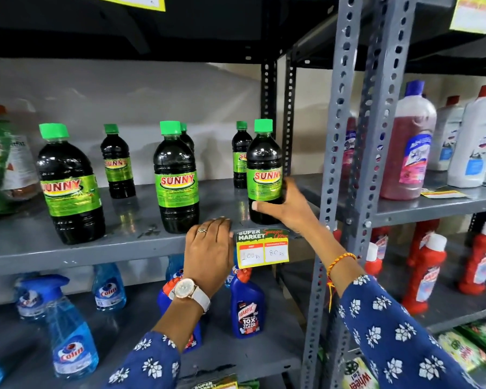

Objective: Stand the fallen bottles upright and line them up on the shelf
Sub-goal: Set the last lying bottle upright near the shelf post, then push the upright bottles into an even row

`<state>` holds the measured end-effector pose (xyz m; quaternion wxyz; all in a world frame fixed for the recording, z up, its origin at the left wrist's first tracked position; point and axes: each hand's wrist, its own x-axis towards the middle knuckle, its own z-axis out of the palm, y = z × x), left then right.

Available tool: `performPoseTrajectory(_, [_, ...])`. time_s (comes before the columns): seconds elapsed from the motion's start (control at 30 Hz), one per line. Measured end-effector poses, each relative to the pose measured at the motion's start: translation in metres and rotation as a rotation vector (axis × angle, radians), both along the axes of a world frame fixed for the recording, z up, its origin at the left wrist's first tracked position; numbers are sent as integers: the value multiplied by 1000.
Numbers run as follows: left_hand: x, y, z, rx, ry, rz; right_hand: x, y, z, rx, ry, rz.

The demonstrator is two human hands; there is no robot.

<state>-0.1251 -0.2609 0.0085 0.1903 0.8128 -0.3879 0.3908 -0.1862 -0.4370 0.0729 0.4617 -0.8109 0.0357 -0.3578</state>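
Observation:
Several dark Sunny bottles with green caps stand upright on the grey shelf (129,237). A large one (70,186) is at the left front and another large one (176,178) is in the middle front. Smaller ones (118,164) (239,155) stand further back, and one more is mostly hidden behind the middle bottle. My right hand (288,209) grips the lower part of the rightmost Sunny bottle (264,169), upright near the shelf's front right corner. My left hand (209,248) rests on the shelf's front edge, fingers curled over it, holding nothing.
A price tag (263,248) hangs on the shelf edge between my hands. Grey slotted uprights (373,136) stand right of the held bottle. Blue Colin sprays (68,332) and a Harpic bottle (247,307) fill the shelf below. Pink and white bottles (410,147) occupy the right rack.

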Motion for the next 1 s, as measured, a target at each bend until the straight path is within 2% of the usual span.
performPoseTrajectory(0.07, [-3, 7, 2, -24, 10, -68, -7, 11, -6, -16, -147, -88])
performPoseTrajectory(0.13, [-8, 19, 5, -108, -33, -170, -19, 27, -12, -139, -425, -202])
performPoseTrajectory(0.2, [-8, 43, 7, -260, -140, -162, -19, 54, -12, -186, -653, -155])
performPoseTrajectory(0.23, [-5, 58, 10, -350, -199, -123, -14, 69, -10, -202, -686, -109])
performPoseTrajectory(0.33, [14, 105, 26, -642, -233, 67, 11, 112, 0, -122, -522, 7])
performPoseTrajectory(0.43, [37, 145, 42, -822, -21, 305, 43, 139, 6, -3, -176, 37])
performPoseTrajectory(0.53, [56, 165, 47, -774, 276, 436, 71, 149, 0, 32, 24, 52])
performPoseTrajectory(0.63, [69, 174, 42, -678, 390, 475, 83, 153, -10, -12, 120, -126])
performPoseTrajectory(0.8, [83, 178, 30, -497, 390, 524, 80, 155, -16, -145, 137, -265])
performPoseTrajectory(1.0, [90, 179, 27, -517, 396, 510, 79, 155, -18, -215, 113, -336])
